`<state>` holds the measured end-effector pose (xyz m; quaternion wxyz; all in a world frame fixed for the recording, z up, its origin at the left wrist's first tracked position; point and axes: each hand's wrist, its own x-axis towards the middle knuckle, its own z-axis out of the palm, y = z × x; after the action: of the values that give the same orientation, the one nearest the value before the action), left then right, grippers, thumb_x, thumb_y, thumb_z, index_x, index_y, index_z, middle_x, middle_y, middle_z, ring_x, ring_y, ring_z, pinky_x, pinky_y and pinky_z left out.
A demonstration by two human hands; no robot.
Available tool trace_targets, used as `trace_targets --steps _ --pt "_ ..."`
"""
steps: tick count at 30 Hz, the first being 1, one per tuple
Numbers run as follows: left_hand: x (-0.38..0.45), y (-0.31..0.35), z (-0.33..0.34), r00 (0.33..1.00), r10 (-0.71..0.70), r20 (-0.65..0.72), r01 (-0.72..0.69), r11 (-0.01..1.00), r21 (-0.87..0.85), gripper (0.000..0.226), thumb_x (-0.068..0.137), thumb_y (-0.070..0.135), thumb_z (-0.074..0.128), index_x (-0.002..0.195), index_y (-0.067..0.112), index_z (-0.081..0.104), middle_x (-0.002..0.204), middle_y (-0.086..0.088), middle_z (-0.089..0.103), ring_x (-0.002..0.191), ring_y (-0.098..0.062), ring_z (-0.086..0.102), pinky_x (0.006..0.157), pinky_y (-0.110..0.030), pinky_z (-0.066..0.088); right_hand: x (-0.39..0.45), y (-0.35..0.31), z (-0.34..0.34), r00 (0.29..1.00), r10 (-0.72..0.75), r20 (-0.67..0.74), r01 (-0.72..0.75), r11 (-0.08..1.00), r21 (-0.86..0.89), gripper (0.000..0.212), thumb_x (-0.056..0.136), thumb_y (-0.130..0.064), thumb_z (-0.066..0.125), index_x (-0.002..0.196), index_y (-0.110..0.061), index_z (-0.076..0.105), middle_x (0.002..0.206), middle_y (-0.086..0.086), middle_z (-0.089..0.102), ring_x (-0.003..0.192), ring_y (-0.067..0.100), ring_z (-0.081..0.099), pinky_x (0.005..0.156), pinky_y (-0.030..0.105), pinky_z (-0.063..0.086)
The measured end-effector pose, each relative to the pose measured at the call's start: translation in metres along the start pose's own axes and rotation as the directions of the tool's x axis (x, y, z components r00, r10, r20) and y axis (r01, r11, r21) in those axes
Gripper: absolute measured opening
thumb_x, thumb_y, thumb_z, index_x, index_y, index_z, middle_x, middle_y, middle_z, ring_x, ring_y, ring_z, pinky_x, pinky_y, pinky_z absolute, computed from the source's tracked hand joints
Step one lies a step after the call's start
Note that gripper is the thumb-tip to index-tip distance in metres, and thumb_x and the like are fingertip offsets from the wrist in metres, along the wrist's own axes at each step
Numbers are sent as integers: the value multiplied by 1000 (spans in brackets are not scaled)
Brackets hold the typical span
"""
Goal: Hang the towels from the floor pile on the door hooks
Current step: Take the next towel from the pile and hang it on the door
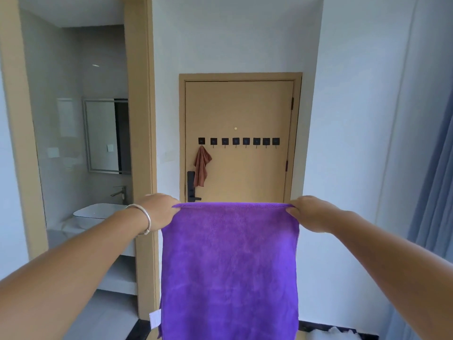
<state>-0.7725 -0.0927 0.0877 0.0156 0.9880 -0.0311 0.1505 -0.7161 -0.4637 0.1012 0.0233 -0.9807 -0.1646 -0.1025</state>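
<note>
A purple towel (230, 268) hangs flat in front of me, stretched by its top edge. My left hand (160, 212) pinches its upper left corner and my right hand (310, 213) pinches its upper right corner. Ahead stands a tan door (245, 111) with a row of several black square hooks (239, 141). A brown towel (201, 169) hangs from the leftmost hook. The other hooks are bare. The floor pile is hidden, apart from a bit of white cloth (331, 333) at the bottom right.
An open doorway on the left shows a bathroom with a white basin (95, 214), a tap and a mirror (105, 136). A black door handle (191, 187) sits low on the door's left. Blue curtains (434, 192) hang at the right edge.
</note>
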Motion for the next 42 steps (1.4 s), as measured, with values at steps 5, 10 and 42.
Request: trace_targets --steps 5,10,42 --pt "68 -47 10 1000 14 -5 -14 1000 -25 42 102 37 30 74 20 57 80 -1 62 79 -21 61 73 -36 50 75 -16 6 1000 14 -16 -15 1000 -8 28 102 -37 34 100 -20 56 86 -1 54 84 22 53 78 35 45" --pt "113 -86 29 1000 7 3 -7 999 -45 42 102 38 31 73 21 56 79 1 61 76 -18 59 68 -32 47 133 -28 28 1000 -9 -11 9 1000 -13 35 103 -32 27 80 -19 50 86 -3 53 86 17 48 73 31 38" --pt "493 -158 153 990 -132 49 127 988 92 37 99 31 32 64 27 43 73 6 53 69 -17 50 62 -31 38 579 77 154 991 -131 38 126 986 112 32 102 -38 29 99 -23 57 97 -4 53 92 17 47 83 33 42"
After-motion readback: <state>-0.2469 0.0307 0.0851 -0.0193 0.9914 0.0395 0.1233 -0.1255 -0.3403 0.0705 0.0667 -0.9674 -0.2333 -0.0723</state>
